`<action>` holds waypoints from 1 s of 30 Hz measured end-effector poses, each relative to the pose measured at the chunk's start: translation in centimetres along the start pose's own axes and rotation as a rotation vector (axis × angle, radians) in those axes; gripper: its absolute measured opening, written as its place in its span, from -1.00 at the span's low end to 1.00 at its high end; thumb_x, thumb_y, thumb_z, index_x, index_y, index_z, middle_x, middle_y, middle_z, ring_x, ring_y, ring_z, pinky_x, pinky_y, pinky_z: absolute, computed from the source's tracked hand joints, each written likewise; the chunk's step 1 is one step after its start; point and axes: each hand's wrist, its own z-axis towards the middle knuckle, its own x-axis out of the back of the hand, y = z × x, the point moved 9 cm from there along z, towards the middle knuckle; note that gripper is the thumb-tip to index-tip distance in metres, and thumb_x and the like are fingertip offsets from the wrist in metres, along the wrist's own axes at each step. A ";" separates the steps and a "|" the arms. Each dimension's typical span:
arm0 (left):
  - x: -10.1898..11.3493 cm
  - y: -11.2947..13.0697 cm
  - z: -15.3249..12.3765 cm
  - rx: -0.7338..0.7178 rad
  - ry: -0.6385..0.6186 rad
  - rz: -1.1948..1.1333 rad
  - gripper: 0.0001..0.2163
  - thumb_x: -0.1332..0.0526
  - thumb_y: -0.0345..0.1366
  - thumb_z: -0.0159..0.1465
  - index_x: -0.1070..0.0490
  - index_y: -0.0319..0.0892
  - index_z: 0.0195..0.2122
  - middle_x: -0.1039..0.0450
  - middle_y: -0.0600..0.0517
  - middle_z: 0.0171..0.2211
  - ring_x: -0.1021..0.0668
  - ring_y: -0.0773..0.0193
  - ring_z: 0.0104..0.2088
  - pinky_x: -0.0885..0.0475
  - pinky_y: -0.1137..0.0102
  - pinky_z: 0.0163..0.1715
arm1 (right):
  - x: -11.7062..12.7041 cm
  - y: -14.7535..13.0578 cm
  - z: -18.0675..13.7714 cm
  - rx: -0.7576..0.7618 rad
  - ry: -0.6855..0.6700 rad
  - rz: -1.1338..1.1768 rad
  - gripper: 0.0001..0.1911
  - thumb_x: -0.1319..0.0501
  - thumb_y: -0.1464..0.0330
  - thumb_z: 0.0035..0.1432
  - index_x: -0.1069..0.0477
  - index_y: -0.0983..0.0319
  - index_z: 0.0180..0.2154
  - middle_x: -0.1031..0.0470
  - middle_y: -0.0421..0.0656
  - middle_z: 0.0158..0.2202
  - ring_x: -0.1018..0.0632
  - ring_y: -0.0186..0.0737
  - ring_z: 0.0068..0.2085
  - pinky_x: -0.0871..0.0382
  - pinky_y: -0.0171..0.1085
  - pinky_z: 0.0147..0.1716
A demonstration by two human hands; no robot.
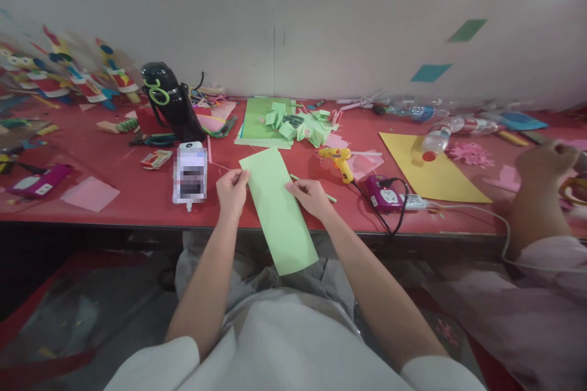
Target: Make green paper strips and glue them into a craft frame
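Note:
A long strip of light green paper hangs over the front edge of the red table, its lower end above my lap. My left hand pinches its left edge near the top. On the opposite edge, my right hand grips the paper between thumb and fingers. Just beyond the strip lie folded green paper pieces and a stack of green sheets. A yellow glue gun rests to the right of my right hand, and a phone lies left of my left hand.
A black bottle stands at the back left. On the right are a purple power strip with cables, a yellow sheet and plastic bottles. A co-worker's arm reaches over the table at far right.

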 end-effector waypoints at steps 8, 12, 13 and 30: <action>0.3 0.4 -0.1 -0.008 0.022 0.044 -0.74 -0.33 -0.07 0.12 -0.54 -0.19 -0.37 -0.51 0.04 -0.50 -0.55 0.21 -0.41 -0.45 0.37 -0.38 | -0.1 -0.6 -0.3 0.000 -0.032 -0.006 -0.46 -0.14 -0.11 0.18 -0.19 0.19 -0.53 -0.10 -0.30 -0.58 -0.15 -0.37 -0.53 0.00 -0.31 -0.53; 0.3 0.4 -0.4 0.049 0.035 -0.046 -0.77 -0.35 -0.11 0.08 -0.51 -0.18 -0.39 -0.50 0.05 -0.48 -0.54 0.24 -0.43 -0.46 0.37 -0.37 | -0.1 -0.8 -0.3 0.002 -0.032 -0.030 -0.45 -0.12 -0.13 0.18 -0.17 0.19 -0.53 -0.08 -0.30 -0.57 -0.13 -0.37 -0.52 0.02 -0.31 -0.53; 0.2 0.5 -0.4 0.066 0.027 -0.082 -0.78 -0.35 -0.13 0.08 -0.50 -0.18 -0.41 -0.49 0.06 -0.48 -0.54 0.25 -0.43 -0.47 0.37 -0.37 | -0.1 -0.9 -0.2 0.008 -0.049 -0.037 -0.46 -0.11 -0.12 0.18 -0.19 0.19 -0.52 -0.09 -0.30 -0.56 -0.14 -0.37 -0.52 0.01 -0.31 -0.52; -5.9 9.2 -4.7 -0.505 -0.852 0.792 -0.84 -0.30 -0.10 0.22 -0.61 0.02 -0.23 -0.63 0.00 -0.14 -0.55 0.00 0.00 -0.09 0.08 0.21 | -1.9 -6.3 -0.3 0.188 -0.599 -0.525 -0.76 -0.14 0.32 0.27 -0.45 0.22 -0.43 -0.46 -0.18 -0.47 -0.40 -0.28 -0.42 -0.17 -0.30 -0.36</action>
